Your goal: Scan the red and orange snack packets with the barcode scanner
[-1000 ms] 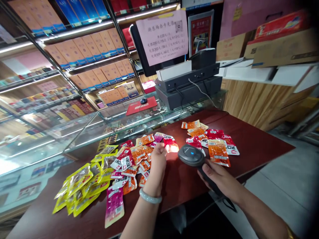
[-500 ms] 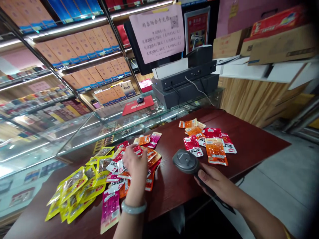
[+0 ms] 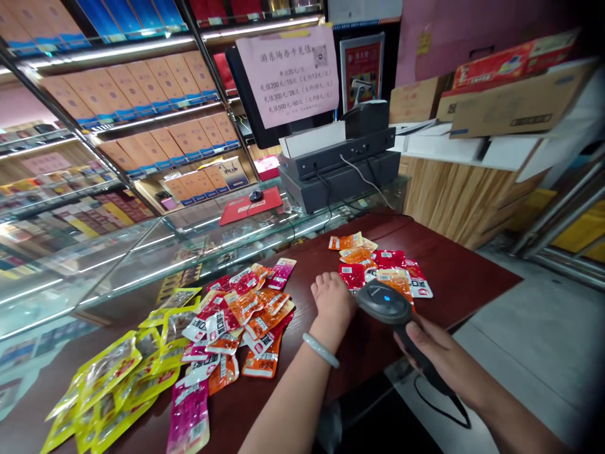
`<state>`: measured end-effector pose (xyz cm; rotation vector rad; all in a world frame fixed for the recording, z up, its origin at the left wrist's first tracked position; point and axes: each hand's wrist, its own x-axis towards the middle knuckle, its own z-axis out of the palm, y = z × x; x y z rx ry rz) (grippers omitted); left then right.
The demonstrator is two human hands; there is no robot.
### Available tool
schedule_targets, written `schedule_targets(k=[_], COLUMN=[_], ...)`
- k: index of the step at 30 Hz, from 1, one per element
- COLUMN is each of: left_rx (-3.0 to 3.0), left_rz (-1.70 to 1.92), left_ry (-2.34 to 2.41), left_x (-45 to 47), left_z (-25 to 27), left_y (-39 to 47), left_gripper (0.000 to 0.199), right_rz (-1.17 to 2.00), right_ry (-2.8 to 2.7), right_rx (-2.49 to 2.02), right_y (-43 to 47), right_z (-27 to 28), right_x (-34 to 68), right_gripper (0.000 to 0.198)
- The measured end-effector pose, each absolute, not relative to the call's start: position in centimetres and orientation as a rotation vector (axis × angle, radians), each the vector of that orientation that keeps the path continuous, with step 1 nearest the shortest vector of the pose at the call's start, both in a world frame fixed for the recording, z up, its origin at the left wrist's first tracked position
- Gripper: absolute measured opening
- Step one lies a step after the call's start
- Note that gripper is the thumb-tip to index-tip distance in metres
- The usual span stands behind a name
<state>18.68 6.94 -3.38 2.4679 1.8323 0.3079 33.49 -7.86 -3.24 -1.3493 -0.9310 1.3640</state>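
My right hand (image 3: 428,343) is wrapped round the handle of a dark grey barcode scanner (image 3: 385,302), whose top shows a small blue light. The scanner's head points left, close to my left hand (image 3: 333,295). That hand wears a pale bangle (image 3: 321,350), and its fingers are curled; what they hold, if anything, is hidden. Just beyond both hands lies a small group of red and orange snack packets (image 3: 390,258), partly covered by the scanner. To the left spreads a larger heap of red, orange and purple snack packets (image 3: 246,307). Yellow-edged clear packets (image 3: 111,372) lie farther left.
The dark red tabletop (image 3: 472,265) adjoins a glass counter (image 3: 212,233) with a red mouse pad (image 3: 250,206). A monitor bearing a pink notice (image 3: 290,75) stands behind a black cash drawer (image 3: 340,180). Cardboard boxes (image 3: 520,104) are stacked at right.
My left hand has moved right from the packet heap to beside the scanner's head. The scanner has moved slightly right and now shows a blue light. The camera view has shifted a little.
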Motion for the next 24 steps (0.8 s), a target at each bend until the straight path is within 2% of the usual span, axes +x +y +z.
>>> schedule_targets(k=[5, 9, 16, 24], left_rx=[2.237, 1.924, 1.683, 1.827], left_rz=[0.349, 0.616, 0.957, 0.892], left_ry=[1.823, 1.636, 1.52, 1.688], left_x=[15.7, 12.8, 9.9, 7.9], left_z=[-3.0, -3.5, -4.2, -3.8], left_y=[6.5, 6.1, 5.0, 4.5], left_gripper=[0.06, 0.084, 0.075, 0.074], right_rz=[1.383, 1.406, 1.428, 1.445], right_ry=[-0.903, -0.947, -1.024, -1.113], right_rx=[-1.338, -1.299, -1.288, -1.214], right_y=[-7.5, -6.9, -6.0, -5.6], right_z=[-3.1, -2.9, -2.2, -1.8], right_x=[33.3, 32.4, 30.5, 28.9], right_gripper=[0.051, 0.054, 0.055, 0.05])
